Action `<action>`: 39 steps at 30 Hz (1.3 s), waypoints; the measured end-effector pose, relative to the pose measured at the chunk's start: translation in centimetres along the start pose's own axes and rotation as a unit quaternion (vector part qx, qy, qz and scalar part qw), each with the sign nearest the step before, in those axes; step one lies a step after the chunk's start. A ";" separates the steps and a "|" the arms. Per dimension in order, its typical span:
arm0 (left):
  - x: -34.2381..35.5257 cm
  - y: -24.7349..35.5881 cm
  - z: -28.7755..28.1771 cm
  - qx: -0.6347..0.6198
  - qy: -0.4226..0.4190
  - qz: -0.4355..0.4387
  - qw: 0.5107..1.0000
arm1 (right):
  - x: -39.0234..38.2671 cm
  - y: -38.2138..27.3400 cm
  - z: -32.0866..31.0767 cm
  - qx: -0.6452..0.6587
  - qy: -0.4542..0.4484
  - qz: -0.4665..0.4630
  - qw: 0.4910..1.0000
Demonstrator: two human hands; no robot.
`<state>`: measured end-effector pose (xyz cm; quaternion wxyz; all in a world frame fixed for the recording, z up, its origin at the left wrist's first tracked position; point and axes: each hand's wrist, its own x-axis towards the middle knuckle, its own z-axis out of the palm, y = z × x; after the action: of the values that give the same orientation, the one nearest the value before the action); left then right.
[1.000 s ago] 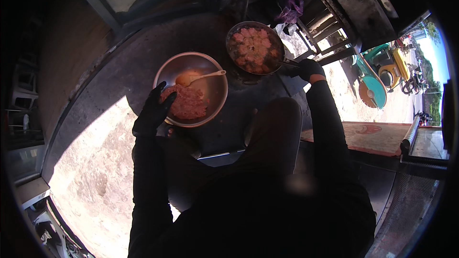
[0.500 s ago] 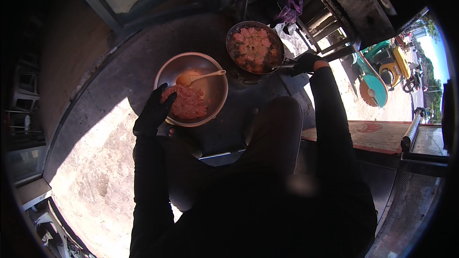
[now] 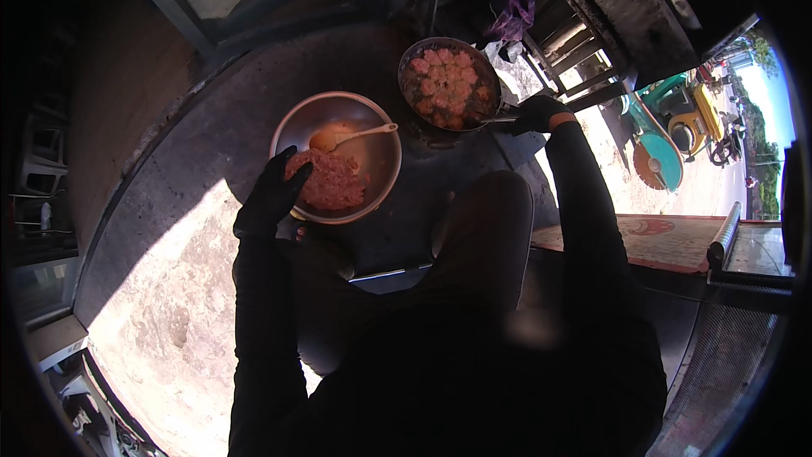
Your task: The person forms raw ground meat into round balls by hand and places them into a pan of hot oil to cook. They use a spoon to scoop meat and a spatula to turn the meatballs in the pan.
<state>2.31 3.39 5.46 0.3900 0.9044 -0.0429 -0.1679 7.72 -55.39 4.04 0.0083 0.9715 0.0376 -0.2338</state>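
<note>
A metal bowl (image 3: 385, 161) sits on the dark floor in front of my knees. Raw minced meat (image 3: 334, 186) fills its near left part, and a pale spoon (image 3: 364, 132) leans inside by some orange-brown liquid. My left hand (image 3: 272, 193), in a black glove, is closed over the bowl's left rim, fingertips against the meat; its palm side is hidden. Farther off to the right stands a frying pan (image 3: 406, 93) with several pinkish meat pieces (image 3: 444, 80) in dark, bubbling oil. Around the pan's handle (image 3: 503, 117) my gloved right hand (image 3: 541, 112) is closed.
A purple plastic bag (image 3: 514, 17) lies beyond the pan, near a slatted rack (image 3: 584, 46). Right of my right arm is a printed board (image 3: 651, 233). Outside stands a teal machine with a round blade (image 3: 658, 161). Sunlit concrete (image 3: 169, 313) spreads at left.
The whole view has shifted very slightly. Both hands keep their places, the left at the bowl and the right on the pan's handle.
</note>
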 end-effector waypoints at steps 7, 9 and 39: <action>0.3 -1.1 0.6 0.002 0.014 0.028 1.000 | -5.3 -0.4 1.0 0.296 0.098 0.108 0.944; 0.2 -1.3 0.7 -0.004 0.023 0.039 0.999 | -6.0 -1.5 2.5 0.346 0.113 0.090 0.927; -1.6 -0.4 0.6 0.038 0.025 0.019 0.999 | -20.6 2.3 -29.3 0.032 0.618 0.326 0.715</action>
<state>0.62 3.53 5.23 0.3597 0.9213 -0.0571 -0.1363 2.92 -58.08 39.52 0.0273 0.8513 -0.2920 0.4350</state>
